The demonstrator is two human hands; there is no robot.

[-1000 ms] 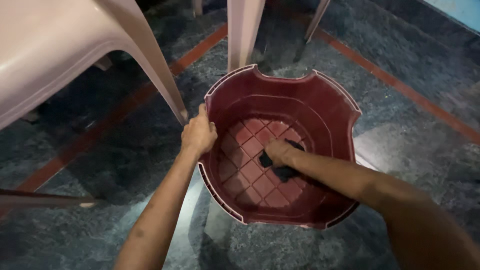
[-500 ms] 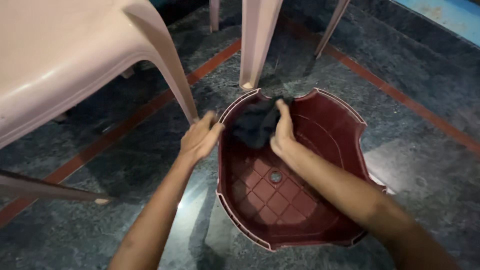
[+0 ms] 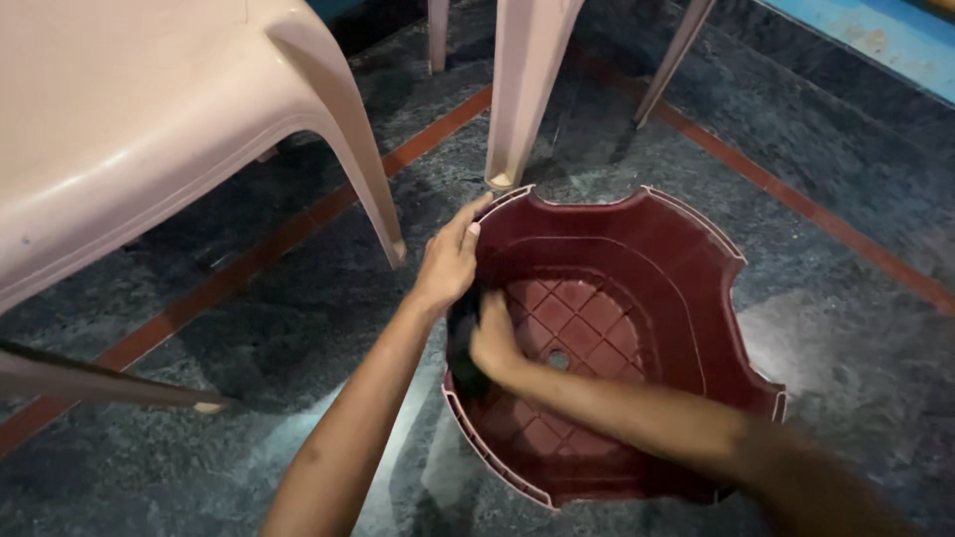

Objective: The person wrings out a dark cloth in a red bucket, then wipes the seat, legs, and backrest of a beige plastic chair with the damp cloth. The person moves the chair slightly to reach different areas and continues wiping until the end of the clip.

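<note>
Inside, right hand [image 3: 494, 343] presses dark cloth [image 3: 464, 316] against maroon stool [image 3: 686, 288].

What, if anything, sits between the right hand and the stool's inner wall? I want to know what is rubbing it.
A dark cloth does. The right hand presses it against the left inner wall of the upturned maroon stool, just below the rim. The left hand rests on that rim from outside, bare.

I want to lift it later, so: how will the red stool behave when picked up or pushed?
The stool looks like thin moulded plastic, so probably light and stiff. Lying upside down on the smooth floor, it may slide when pushed; the left hand on its rim suggests it needs steadying. Its ribbed inside should flex little.
</note>
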